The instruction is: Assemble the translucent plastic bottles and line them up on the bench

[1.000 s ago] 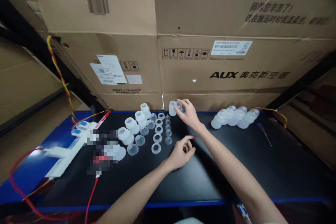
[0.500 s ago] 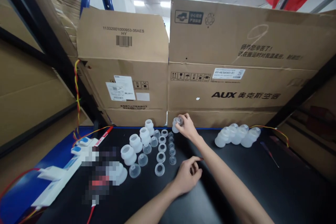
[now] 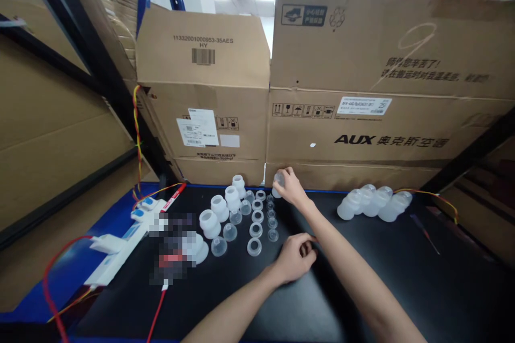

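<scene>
My right hand (image 3: 290, 185) is closed on a clear dome cap (image 3: 278, 178) over a small translucent bottle (image 3: 276, 193) at the back of the black tabletop. The fingers partly hide how cap and bottle meet. My left hand (image 3: 296, 258) lies nearer on the tabletop, loosely curled with its fingers apart and nothing visible in it. To the left run rows of plastic parts: white wide-necked bottles (image 3: 219, 209), clear domes (image 3: 230, 232), white rings (image 3: 256, 230) and small clear discs (image 3: 272, 223).
Finished-looking translucent capped bottles (image 3: 370, 201) stand clustered at the right, beside a screwdriver (image 3: 428, 237). A white power strip (image 3: 120, 246) with red cables lies at the left. Cardboard panels (image 3: 346, 134) wall off the back. A blurred patch (image 3: 173, 246) covers items at front left.
The clear dome, earlier beside the bottle's top, now sits over it in my right hand. My left hand stays much the same. The camera view has shifted, moving the scene slightly right and up.
</scene>
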{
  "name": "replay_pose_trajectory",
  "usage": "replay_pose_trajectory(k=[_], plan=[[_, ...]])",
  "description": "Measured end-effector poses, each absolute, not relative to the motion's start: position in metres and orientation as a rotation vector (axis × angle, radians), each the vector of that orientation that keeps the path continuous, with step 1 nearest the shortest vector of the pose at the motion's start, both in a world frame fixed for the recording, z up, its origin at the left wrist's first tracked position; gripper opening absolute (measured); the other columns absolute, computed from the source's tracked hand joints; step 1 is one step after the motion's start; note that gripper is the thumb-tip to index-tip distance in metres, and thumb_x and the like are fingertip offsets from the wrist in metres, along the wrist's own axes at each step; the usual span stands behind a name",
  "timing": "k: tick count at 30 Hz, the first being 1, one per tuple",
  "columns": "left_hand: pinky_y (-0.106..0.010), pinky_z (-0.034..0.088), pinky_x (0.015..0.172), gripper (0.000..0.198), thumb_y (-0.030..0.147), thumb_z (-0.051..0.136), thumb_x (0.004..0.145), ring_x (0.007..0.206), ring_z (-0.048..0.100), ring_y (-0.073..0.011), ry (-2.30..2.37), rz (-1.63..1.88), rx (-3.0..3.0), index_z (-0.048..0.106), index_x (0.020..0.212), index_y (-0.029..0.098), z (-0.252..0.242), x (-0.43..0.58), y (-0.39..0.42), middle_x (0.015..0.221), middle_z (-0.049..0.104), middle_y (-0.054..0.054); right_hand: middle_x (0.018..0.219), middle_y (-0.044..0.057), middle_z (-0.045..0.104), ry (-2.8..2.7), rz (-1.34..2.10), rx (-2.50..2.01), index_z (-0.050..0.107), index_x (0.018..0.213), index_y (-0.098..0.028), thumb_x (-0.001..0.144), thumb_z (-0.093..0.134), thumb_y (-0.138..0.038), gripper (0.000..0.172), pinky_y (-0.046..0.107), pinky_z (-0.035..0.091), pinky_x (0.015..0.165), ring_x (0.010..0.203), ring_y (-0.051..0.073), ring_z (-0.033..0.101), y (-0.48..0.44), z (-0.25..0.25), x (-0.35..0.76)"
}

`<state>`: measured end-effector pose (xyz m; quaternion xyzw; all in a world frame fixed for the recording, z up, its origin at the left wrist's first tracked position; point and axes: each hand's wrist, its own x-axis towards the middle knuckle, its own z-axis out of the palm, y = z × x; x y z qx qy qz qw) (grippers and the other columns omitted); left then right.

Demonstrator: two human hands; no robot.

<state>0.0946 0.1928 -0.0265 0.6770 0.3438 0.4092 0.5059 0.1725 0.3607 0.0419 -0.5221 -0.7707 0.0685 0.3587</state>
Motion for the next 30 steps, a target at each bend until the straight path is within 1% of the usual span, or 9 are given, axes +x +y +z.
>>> replay_pose_trajectory(k=[4,7,9,11,15,18,22,27,30], plan=[[-0.023,0.044,0.064,0.027,0.010,0.065,0.084,0.062,0.054,-0.0103,0.828,0.979,1.686,0.079,0.106,0.016,-0.027,0.094,0.193,0.072,0.064,0.003,0.111,0.012,0.070,-2.027,0.212,-1.309,0.065,0.123,-0.018,0.091,0.064,-0.025,0.032,0.042,0.056,0.098,0.103,0.029,0.069,0.344,0.043,0.180],[-0.025,0.046,0.066,0.021,0.011,0.062,0.089,0.065,0.057,-0.0128,0.936,1.072,1.809,0.075,0.103,0.018,-0.022,0.091,0.192,0.072,0.063,0.002,0.111,0.010,0.071,-2.061,0.252,-1.219,0.064,0.123,-0.020,0.091,0.064,-0.025,0.033,0.040,0.056,0.096,0.100,0.027,0.069,0.316,0.040,0.199],[-0.029,0.050,0.072,0.016,0.011,0.061,0.090,0.075,0.061,-0.0172,1.093,1.252,1.954,0.071,0.100,0.019,-0.018,0.087,0.191,0.077,0.064,0.000,0.111,0.009,0.072,-2.065,0.276,-1.131,0.064,0.124,-0.022,0.091,0.062,-0.024,0.034,0.039,0.056,0.094,0.099,0.026,0.069,0.293,0.034,0.218],[-0.035,0.054,0.081,0.015,0.012,0.064,0.088,0.090,0.064,-0.0226,1.232,1.435,2.072,0.066,0.101,0.020,-0.013,0.083,0.191,0.091,0.067,-0.005,0.111,0.008,0.072,-2.017,0.272,-1.088,0.064,0.125,-0.022,0.089,0.061,-0.022,0.036,0.039,0.057,0.092,0.098,0.025,0.070,0.270,0.026,0.238],[-0.050,0.057,0.102,0.048,0.017,0.077,0.080,0.120,0.063,-0.0327,1.327,1.528,2.179,0.057,0.124,0.019,-0.013,0.080,0.194,0.127,0.065,-0.015,0.113,0.009,0.073,-1.872,0.316,-1.055,0.066,0.125,-0.023,0.089,0.064,-0.023,0.037,0.042,0.057,0.094,0.102,0.027,0.071,0.237,0.008,0.273],[-0.056,0.055,0.107,0.065,0.022,0.079,0.080,0.126,0.063,-0.0366,1.316,1.324,2.195,0.050,0.138,0.018,-0.018,0.079,0.197,0.133,0.064,-0.017,0.109,0.009,0.076,-1.664,0.553,-1.085,0.069,0.122,-0.023,0.091,0.068,-0.032,0.032,0.042,0.060,0.088,0.098,0.029,0.073,0.227,-0.001,0.286],[-0.054,0.059,0.102,0.073,0.033,0.079,0.086,0.115,0.071,-0.0326,1.176,1.031,2.089,0.043,0.148,0.021,-0.020,0.078,0.196,0.126,0.069,-0.013,0.103,0.009,0.078,-1.298,0.896,-1.074,0.069,0.117,-0.024,0.091,0.072,-0.050,0.037,0.042,0.061,0.084,0.094,0.030,0.075,0.228,-0.005,0.289],[-0.041,0.062,0.096,0.052,0.037,0.079,0.088,0.106,0.076,-0.0248,0.987,1.216,1.704,0.054,0.131,0.021,-0.014,0.079,0.194,0.119,0.074,-0.010,0.110,0.011,0.080,-1.057,1.147,-0.991,0.070,0.122,-0.023,0.092,0.074,-0.055,0.045,0.040,0.061,0.082,0.098,0.030,0.076,0.226,-0.001,0.291],[-0.037,0.062,0.092,0.054,0.048,0.082,0.089,0.104,0.078,-0.0255,0.870,1.211,1.388,0.058,0.127,0.018,-0.007,0.080,0.194,0.116,0.077,-0.012,0.119,0.012,0.080,-1.086,1.190,-0.933,0.069,0.128,-0.024,0.093,0.076,-0.054,0.047,0.043,0.059,0.094,0.107,0.031,0.075,0.223,0.005,0.297]])
